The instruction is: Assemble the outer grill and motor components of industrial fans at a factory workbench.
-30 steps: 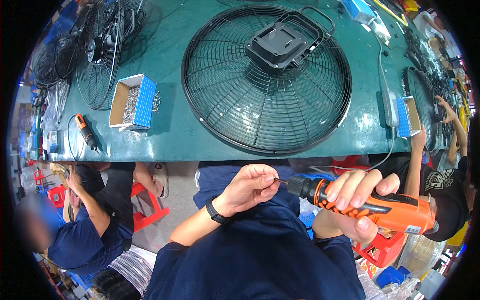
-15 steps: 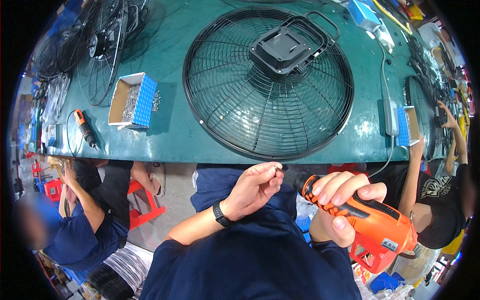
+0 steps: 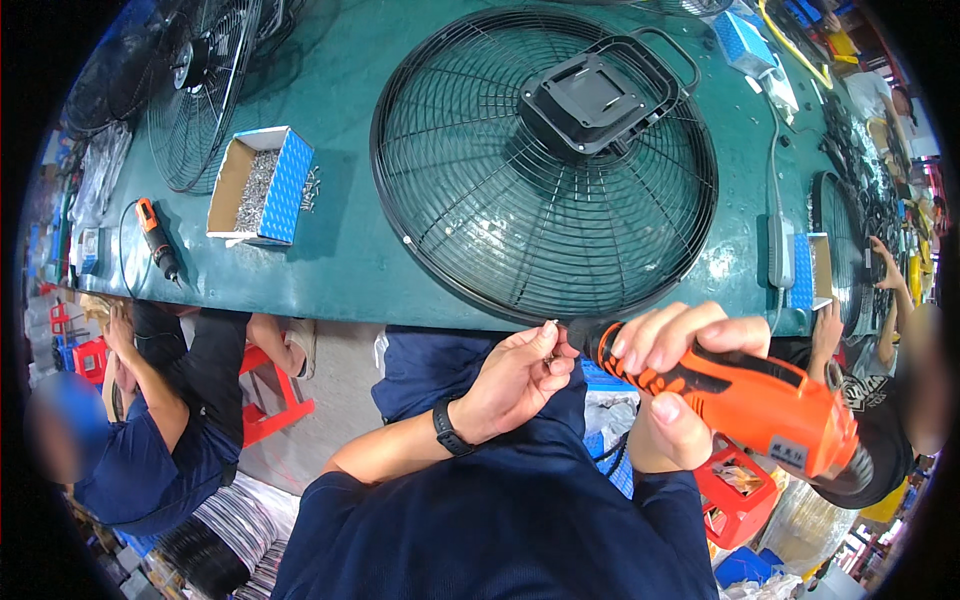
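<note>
My right hand (image 3: 680, 375) is wrapped round an orange and black power screwdriver (image 3: 770, 410), its dark nose pointing left. At that nose my left hand (image 3: 520, 375) is closed in a pinch, thumb against forefinger. A tiny pale speck shows at the pinching fingertips; what they hold is too small to make out. Just beyond both hands, a large round black fan guard (image 3: 470, 240) lies on the green table (image 3: 330, 270). On top of the guard sits a black square housing (image 3: 590, 105) with a loop handle (image 3: 665, 50). Neither hand visibly touches the guard.
A blue box of screws (image 3: 265, 190) stands at left, with loose screws (image 3: 310, 190) beside it. Farther left lies another orange screwdriver (image 3: 157, 240). A white power strip (image 3: 780, 250) and a second blue box (image 3: 808, 270) are at right. Co-workers sit on both sides.
The screwdriver's nose has come left and up, meeting my left fingertips. Both hands are slightly closer to the table edge. The view has shifted a little.
</note>
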{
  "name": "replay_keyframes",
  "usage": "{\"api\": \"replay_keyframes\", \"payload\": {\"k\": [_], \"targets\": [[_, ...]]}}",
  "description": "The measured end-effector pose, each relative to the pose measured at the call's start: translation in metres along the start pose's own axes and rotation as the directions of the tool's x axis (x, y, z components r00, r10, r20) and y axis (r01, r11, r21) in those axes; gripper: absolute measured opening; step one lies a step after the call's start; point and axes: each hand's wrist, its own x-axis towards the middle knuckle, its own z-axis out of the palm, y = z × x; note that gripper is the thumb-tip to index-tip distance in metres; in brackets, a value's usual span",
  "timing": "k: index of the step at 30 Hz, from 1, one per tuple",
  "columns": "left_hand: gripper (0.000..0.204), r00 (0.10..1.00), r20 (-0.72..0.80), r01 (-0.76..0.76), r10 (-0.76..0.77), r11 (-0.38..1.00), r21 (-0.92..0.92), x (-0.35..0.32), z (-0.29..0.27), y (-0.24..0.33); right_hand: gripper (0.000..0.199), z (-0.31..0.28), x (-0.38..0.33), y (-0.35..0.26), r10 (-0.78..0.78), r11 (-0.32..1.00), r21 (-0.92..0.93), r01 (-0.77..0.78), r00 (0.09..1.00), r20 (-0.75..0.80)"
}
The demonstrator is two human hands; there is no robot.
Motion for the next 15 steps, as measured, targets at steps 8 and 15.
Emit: {"api": "replay_keyframes", "payload": {"k": [8,15], "targets": [[0.017,1.000,0.022,-0.016,0.013,0.991,0.131,-0.006,-0.014,0.010,0.043,0.013,0.025,0.014,0.202,0.975,-0.120,-0.186,0.969,0.141],[0.024,0.994,0.072,-0.096,0.084,0.977,0.190,-0.031,-0.022,0.033,0.037,0.010,0.037,0.026,0.086,0.996,-0.010,-0.089,0.922,0.378]]}}
